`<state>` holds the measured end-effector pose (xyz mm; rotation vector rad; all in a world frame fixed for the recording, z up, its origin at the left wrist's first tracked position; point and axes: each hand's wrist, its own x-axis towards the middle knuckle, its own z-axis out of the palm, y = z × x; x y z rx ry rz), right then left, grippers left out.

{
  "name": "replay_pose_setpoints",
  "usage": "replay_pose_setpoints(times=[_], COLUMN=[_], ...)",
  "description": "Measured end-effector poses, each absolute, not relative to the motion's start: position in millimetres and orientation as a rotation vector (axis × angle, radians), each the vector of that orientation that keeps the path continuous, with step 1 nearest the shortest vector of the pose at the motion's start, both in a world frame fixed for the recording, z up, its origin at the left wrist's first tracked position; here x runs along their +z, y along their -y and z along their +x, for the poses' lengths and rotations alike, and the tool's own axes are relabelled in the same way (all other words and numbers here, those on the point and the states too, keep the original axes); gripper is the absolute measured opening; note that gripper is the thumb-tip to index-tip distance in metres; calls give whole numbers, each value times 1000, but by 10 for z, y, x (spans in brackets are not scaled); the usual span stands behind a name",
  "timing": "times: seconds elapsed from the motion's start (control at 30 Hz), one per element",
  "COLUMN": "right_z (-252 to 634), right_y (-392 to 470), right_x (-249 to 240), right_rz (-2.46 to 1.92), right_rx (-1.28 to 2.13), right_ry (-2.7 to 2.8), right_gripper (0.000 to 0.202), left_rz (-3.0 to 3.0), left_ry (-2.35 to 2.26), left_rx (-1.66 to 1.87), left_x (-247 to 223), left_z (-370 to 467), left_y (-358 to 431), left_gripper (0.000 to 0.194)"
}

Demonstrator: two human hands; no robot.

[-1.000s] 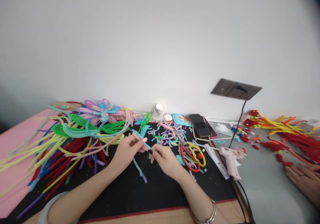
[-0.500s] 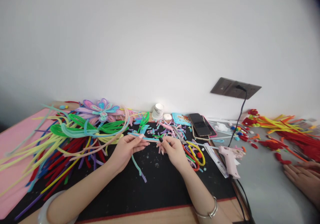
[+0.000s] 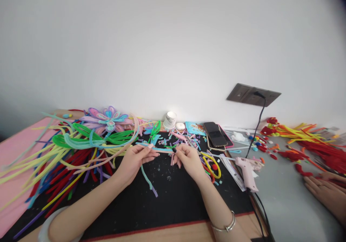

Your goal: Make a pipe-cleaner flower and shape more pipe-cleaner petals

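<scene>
Between my two hands runs a bundle of blue and pink pipe cleaners (image 3: 163,150), stretched level above the black mat (image 3: 167,202). My left hand (image 3: 139,159) pinches its left part between thumb and fingers. At its right end, my right hand (image 3: 186,158) grips it with thumb and curled fingers. A teal and purple pipe cleaner (image 3: 147,179) hangs or lies below my left hand; its upper end is hidden. Just behind the bundle stand a green looped piece (image 3: 155,129) and light-blue pipe cleaner ends.
Loose pipe cleaners (image 3: 65,170) and a pipe-cleaner flower (image 3: 109,117) lie left. Behind are a paper cup (image 3: 170,120), phone (image 3: 215,134) and cut scraps. A pink glue gun (image 3: 247,171), its cord plugged into the wall socket (image 3: 253,95), lies right. Another person's hand (image 3: 324,191) rests far right.
My right hand has shifted very slightly along the bundle, its fingers curling a little differently. My left hand keeps its pinch. The whole view has drifted slightly.
</scene>
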<state>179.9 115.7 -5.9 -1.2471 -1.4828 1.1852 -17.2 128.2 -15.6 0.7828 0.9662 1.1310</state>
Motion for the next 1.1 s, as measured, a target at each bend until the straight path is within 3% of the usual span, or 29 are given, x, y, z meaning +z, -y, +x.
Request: replay_pose_setpoints(times=[0.27,0.63,0.9,1.1], right_z=[1833,1821,1846,1864], right_y=[-1165,-1108,-1171,-1167], right_x=[-44,-33,-37,-27], right_rz=[-1222,-1361,-1240,-1174], right_rx=[1129,645,981,1034], right_ry=[1452,1535,1438,1505], right_gripper=[22,32,15,20], left_rz=[717,725,721,721], left_ry=[-957,-912,-938,-937], left_rx=[1136,1071,1089,1101], left_x=[-145,-202,-233,-243], left_z=[-178,-166,-199,-208], left_y=[-1300,-1282,-1313,-1331], left_gripper=[25,24,21,19])
